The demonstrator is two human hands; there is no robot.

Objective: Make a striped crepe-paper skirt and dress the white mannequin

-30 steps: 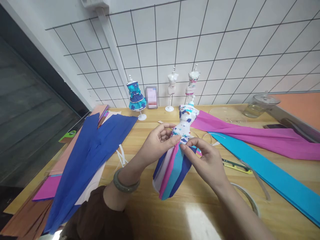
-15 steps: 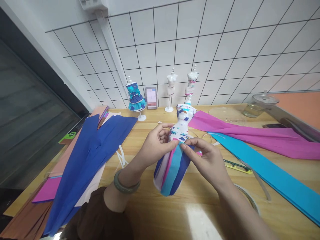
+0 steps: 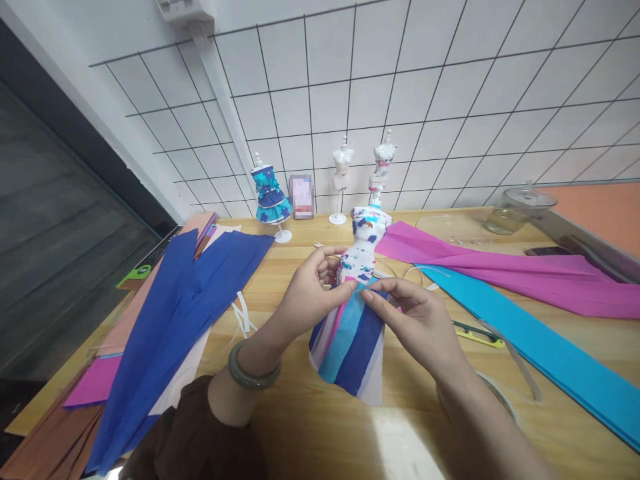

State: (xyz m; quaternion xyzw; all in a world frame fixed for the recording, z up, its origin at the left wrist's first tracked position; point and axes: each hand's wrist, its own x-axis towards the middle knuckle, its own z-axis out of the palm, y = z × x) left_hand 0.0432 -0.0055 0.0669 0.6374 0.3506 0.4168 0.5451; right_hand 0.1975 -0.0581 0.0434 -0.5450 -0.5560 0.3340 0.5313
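Observation:
A small white mannequin torso (image 3: 366, 245) with blue and teal blotches is upright in front of me. From its hips hangs a striped skirt (image 3: 349, 337) of pink, light blue, dark blue and pale lilac crepe paper. My left hand (image 3: 313, 285) is closed around the hip from the left, its thumb pressing the skirt's top edge. On the other side, my right hand (image 3: 417, 312) pinches the same waist edge between thumb and fingers, close to the left thumb. The mannequin's stand is hidden behind the skirt and hands.
Dark blue crepe paper (image 3: 165, 347) covers the left side. Pink paper (image 3: 490, 267) and turquoise paper (image 3: 530, 347) lie on the right, near a yellow cutter (image 3: 477, 335). Behind stand a dressed mannequin (image 3: 270, 193), a phone (image 3: 301, 197), two other mannequins (image 3: 342, 170) and a glass jar (image 3: 505, 217).
The skirt has swung round and spread at the hem, so more of the dark blue stripe and a pale lilac panel show on the right. Both hands stay at the waist.

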